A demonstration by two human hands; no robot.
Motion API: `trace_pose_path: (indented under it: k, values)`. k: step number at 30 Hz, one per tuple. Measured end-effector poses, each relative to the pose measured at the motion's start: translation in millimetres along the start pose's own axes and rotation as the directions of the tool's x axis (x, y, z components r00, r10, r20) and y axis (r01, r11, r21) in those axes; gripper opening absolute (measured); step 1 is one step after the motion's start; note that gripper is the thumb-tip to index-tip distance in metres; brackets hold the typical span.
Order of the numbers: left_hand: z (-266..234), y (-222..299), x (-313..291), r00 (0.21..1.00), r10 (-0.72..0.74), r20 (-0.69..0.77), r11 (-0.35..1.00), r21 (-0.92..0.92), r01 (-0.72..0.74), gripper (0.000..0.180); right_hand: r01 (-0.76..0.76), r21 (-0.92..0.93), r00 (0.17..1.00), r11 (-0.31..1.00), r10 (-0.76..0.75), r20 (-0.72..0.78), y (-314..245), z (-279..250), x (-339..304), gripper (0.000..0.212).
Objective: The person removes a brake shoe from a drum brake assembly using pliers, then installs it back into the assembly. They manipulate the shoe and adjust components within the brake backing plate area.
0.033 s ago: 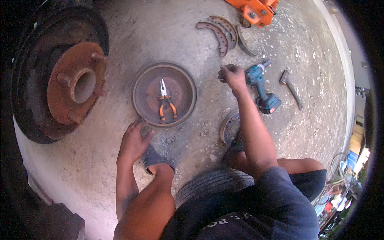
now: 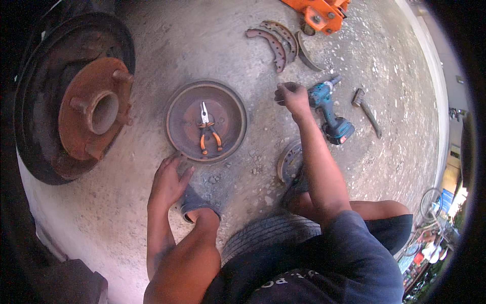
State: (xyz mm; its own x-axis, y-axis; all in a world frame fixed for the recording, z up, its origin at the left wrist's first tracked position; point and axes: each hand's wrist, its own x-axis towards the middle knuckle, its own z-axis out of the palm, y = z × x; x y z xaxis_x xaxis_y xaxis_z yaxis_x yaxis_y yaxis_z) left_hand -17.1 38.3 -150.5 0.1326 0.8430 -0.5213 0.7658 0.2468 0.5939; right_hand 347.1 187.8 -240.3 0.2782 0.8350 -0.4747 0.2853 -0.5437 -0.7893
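Note:
My left hand (image 2: 169, 178) is held low over the floor with thumb and fingers apart, holding nothing, near the lower rim of a round brake drum (image 2: 170, 137). Inside the drum lie long-nose pliers (image 2: 208, 129) with orange and black handles, jaws pointing away from me. Farther right, my right hand (image 2: 293, 97) is closed in a pinch. A thin, pale, wire-like bit shows at its fingertips, too small to name. Just beside that hand, a teal cordless power tool (image 2: 326, 106) lies on its side on the concrete. Beyond the hand are several curved brake shoes (image 2: 277, 46).
At the left stands a rusty wheel hub (image 2: 76, 111) with studs, on a dark round backing plate (image 2: 38, 137). A brush (image 2: 367, 111) lies right of the power tool. An orange metal jack-like piece (image 2: 321, 15) is at the far edge. Another round part (image 2: 284, 163) sits by my right foot.
The whole view has shifted very slightly. Neither hand has visibly changed its hold, and the tools lie where they were.

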Motion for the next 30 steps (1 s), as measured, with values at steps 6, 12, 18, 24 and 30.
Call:
trace_pose_path:
  k: [6,12,18,24,30]
  values:
    - [0,4,0,0.999,-0.038,0.010,0.998,0.056,0.037,0.049,0.060,-0.141,0.998,0.988,-0.059,0.007,5,-15,22,0.024]
    - [8,-8,3,0.998,-0.066,0.010,0.998,-0.014,0.066,0.052,0.588,-0.649,0.722,0.483,0.047,0.690,24,-41,23,0.020]
    - [7,-14,5,0.999,-0.032,0.024,0.999,-0.008,0.032,0.052,0.753,-0.602,0.518,0.265,0.325,0.791,38,-70,-32,0.025]
    - [9,-15,4,0.999,0.029,-0.022,0.998,-0.060,-0.031,0.050,0.726,-0.683,0.672,0.079,0.129,0.729,57,-84,-62,0.020]
    - [8,-12,5,0.997,0.074,-0.033,0.996,-0.052,-0.076,0.049,0.782,-0.619,0.620,0.065,-0.179,0.764,61,-57,-52,0.021]
